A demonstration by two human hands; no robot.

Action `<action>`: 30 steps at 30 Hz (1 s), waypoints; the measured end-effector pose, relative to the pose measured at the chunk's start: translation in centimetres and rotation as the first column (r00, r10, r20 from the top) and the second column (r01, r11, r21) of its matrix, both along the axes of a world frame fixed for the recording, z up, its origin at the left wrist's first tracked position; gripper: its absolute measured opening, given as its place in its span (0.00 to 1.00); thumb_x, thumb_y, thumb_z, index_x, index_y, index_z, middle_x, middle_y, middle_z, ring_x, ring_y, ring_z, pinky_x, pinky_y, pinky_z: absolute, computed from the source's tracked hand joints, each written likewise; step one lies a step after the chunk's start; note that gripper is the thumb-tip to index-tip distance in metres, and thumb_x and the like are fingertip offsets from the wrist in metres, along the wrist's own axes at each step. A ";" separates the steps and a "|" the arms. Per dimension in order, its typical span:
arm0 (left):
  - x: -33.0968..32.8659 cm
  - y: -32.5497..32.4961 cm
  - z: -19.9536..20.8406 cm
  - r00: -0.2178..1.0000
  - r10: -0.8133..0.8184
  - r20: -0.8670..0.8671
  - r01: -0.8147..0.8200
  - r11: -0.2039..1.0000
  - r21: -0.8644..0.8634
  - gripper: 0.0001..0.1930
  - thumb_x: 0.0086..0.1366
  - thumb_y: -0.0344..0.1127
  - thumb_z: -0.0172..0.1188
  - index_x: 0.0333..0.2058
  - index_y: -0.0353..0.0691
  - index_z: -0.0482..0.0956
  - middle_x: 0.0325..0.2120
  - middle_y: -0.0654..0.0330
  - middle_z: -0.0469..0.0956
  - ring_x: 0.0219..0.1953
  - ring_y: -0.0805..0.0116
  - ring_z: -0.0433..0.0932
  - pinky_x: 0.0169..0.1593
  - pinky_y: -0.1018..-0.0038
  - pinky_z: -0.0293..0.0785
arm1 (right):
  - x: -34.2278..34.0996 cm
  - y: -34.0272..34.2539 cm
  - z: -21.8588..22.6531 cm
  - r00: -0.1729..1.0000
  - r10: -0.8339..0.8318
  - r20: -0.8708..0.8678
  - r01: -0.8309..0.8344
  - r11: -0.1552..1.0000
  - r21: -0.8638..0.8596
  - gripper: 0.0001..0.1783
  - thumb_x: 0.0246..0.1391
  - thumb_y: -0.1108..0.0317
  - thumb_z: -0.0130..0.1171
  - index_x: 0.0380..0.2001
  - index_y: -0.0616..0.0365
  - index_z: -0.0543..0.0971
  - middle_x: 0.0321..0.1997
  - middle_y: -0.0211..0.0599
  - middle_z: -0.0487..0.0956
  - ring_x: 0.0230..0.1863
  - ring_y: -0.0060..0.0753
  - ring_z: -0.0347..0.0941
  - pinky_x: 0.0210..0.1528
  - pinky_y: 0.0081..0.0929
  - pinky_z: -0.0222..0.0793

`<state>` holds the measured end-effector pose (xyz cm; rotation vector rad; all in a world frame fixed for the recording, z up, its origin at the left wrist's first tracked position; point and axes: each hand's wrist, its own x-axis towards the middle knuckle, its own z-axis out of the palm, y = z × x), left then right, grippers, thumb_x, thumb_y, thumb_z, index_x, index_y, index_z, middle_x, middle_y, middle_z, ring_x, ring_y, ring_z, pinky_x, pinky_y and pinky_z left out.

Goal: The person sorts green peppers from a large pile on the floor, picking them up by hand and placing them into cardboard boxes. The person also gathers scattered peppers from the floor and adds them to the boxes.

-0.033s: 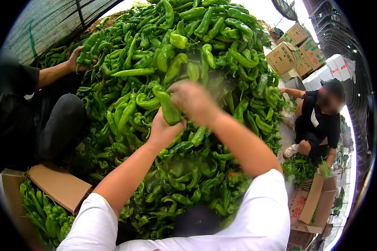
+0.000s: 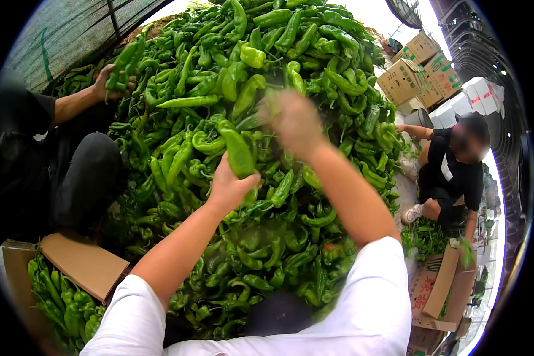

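A large green pepper (image 2: 237,151) points up and slightly left out of my left hand (image 2: 234,184), which is closed around its lower end. Farther up and to the right, my right hand (image 2: 293,118) is over the heap, smeared by motion. Its fingers reach toward light-green peppers, but the blur hides whether they hold one. Both hands are above a big heap of green peppers (image 2: 190,101), long and curved, filling the middle of the view.
At left a person's hand (image 2: 114,83) holds several green peppers. An open carton (image 2: 86,264) with peppers stands at lower left. Another person (image 2: 454,160) crouches at right, beside an open carton (image 2: 427,291). Stacked cartons (image 2: 403,80) and white boxes (image 2: 477,95) are behind.
My right hand has moved up and right, away from the pepper in my left hand. My left hand stays nearly in place. The left person's hand has shifted slightly left.
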<state>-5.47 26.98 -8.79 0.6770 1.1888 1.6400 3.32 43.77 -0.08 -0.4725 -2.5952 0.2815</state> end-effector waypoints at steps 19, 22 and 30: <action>-3.0 -2.7 -1.1 0.990 0.139 0.016 -0.134 0.974 -0.183 0.22 0.50 0.26 0.62 0.44 0.36 0.65 0.29 0.57 0.74 0.29 0.63 0.77 0.34 0.66 0.76 | 14.3 12.0 -3.8 0.786 -0.601 -0.144 0.585 0.799 -0.140 0.18 0.46 0.62 0.62 0.40 0.61 0.78 0.40 0.46 0.80 0.43 0.43 0.77 0.44 0.30 0.71; -1.9 -2.7 -1.5 0.995 0.086 0.045 -0.080 0.990 -0.119 0.22 0.50 0.27 0.63 0.44 0.36 0.66 0.29 0.57 0.74 0.28 0.63 0.77 0.34 0.66 0.76 | 9.2 18.7 -5.0 0.770 -0.607 -0.199 0.159 0.484 -0.861 0.43 0.48 0.54 0.66 0.57 0.74 0.60 0.55 0.54 0.70 0.53 0.43 0.71 0.52 0.35 0.69; -2.6 -3.2 0.1 0.996 0.059 0.060 -0.057 0.998 -0.031 0.18 0.50 0.28 0.62 0.41 0.38 0.68 0.31 0.56 0.75 0.33 0.64 0.76 0.39 0.65 0.75 | 0.7 12.8 -5.4 0.529 -0.817 -0.229 0.703 0.573 -0.422 0.20 0.53 0.57 0.53 0.38 0.65 0.73 0.41 0.54 0.76 0.40 0.52 0.73 0.42 0.43 0.68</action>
